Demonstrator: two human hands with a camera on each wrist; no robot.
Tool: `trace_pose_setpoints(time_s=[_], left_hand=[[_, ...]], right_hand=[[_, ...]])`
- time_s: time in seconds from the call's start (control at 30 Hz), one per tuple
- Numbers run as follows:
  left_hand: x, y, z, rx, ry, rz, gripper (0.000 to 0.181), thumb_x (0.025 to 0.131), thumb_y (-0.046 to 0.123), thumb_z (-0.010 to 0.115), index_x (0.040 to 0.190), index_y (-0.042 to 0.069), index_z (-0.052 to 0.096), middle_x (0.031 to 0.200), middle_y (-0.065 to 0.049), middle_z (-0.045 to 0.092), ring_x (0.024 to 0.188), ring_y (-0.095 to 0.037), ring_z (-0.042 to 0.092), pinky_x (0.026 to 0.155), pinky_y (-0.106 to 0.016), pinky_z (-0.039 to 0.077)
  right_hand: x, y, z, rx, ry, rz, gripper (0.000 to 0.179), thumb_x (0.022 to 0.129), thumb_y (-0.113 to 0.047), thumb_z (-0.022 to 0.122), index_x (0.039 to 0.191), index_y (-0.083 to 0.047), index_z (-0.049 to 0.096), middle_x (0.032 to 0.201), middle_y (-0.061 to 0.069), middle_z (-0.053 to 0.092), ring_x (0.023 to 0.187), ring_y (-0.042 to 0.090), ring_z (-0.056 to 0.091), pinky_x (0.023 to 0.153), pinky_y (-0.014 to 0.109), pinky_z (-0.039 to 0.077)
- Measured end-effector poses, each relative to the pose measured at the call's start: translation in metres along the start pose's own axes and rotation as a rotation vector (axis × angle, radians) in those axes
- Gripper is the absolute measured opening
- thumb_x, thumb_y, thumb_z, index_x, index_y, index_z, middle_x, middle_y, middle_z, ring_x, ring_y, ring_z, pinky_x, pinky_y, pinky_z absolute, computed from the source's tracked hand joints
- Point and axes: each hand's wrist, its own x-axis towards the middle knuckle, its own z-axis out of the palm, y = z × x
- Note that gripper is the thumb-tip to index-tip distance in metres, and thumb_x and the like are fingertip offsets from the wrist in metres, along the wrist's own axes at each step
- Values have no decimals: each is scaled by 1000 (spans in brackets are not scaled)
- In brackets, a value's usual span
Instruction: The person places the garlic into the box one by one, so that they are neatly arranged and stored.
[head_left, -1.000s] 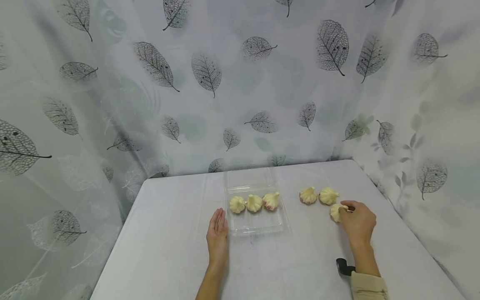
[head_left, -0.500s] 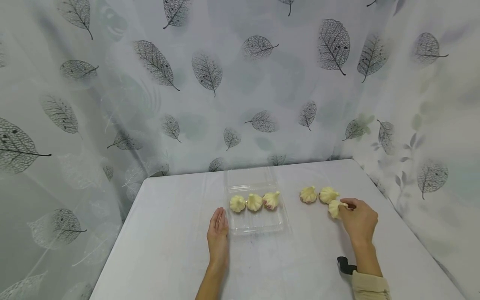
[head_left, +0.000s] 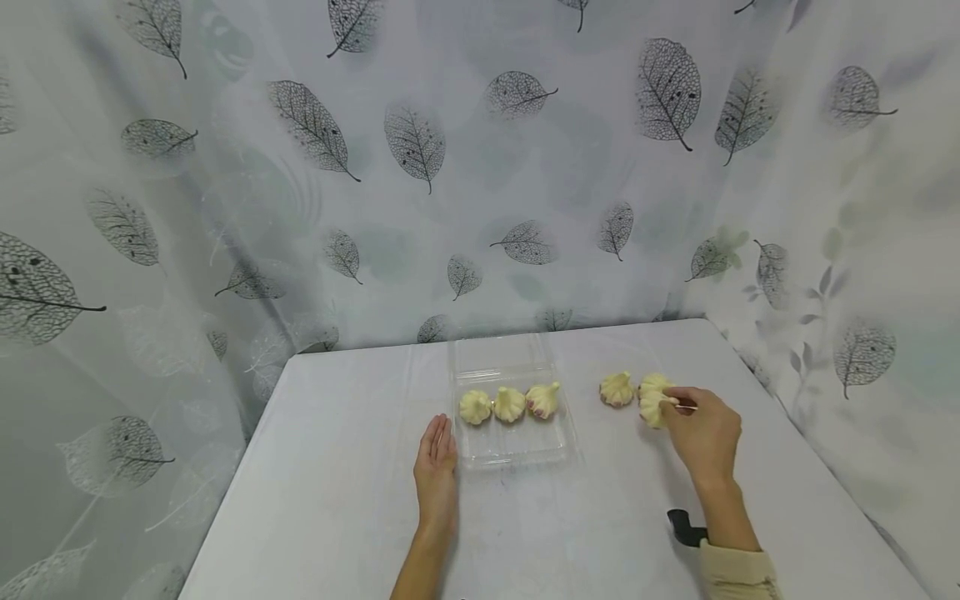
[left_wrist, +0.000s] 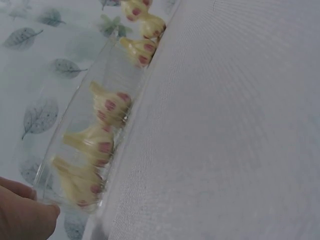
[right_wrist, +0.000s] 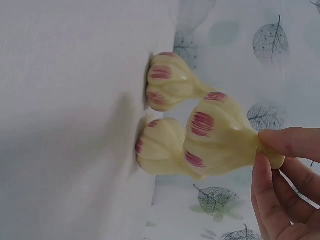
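Note:
My right hand (head_left: 705, 429) pinches a garlic bulb (right_wrist: 222, 137) by its stem between thumb and fingers. The bulb is cream with purple-red patches and overlaps another garlic bulb (head_left: 654, 385) in the head view. One more garlic bulb (head_left: 617, 389) sits on the table to the left of that one. A clear plastic box (head_left: 517, 454) stands mid-table with its lid folded back; three garlic bulbs (head_left: 509, 405) line up inside. My left hand (head_left: 435, 471) lies with straight fingers along the box's left side. Its fingertips (left_wrist: 47, 212) are right at the box's edge in the left wrist view.
The white-covered table (head_left: 345, 467) carries all of this. A leaf-printed curtain (head_left: 480, 167) hangs behind it and along both sides. A black curved piece (head_left: 684, 527) sticks out at the right wrist, near the beige sleeve (head_left: 738, 571).
The right hand has moved to the left with the garlic bulb, lifting it over in front of the nearest loose one. My left hand and the box have stayed where they were.

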Motion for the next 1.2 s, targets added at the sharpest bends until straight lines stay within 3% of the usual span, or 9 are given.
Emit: trace_pose_setpoints(time_s=[0.73, 1.2], left_hand=[[-2, -1, 0, -18, 12, 1, 57, 105, -13, 41, 160, -2, 30, 167, -17, 30, 156, -28, 28, 120, -22, 36], [-2, -2, -2, -7, -6, 23, 56, 105, -14, 39, 159, -5, 29, 167, -21, 28, 157, -32, 26, 125, -29, 31]], right_hand=[[-2, -24, 4, 86, -45, -134, 19, 83, 5, 82, 101, 1, 80, 99, 18, 77, 83, 35, 76, 66, -6, 41], [-7, -41, 13, 132, -93, -190, 21, 80, 7, 83, 99, -2, 80, 100, 15, 76, 81, 31, 76, 69, -3, 48]])
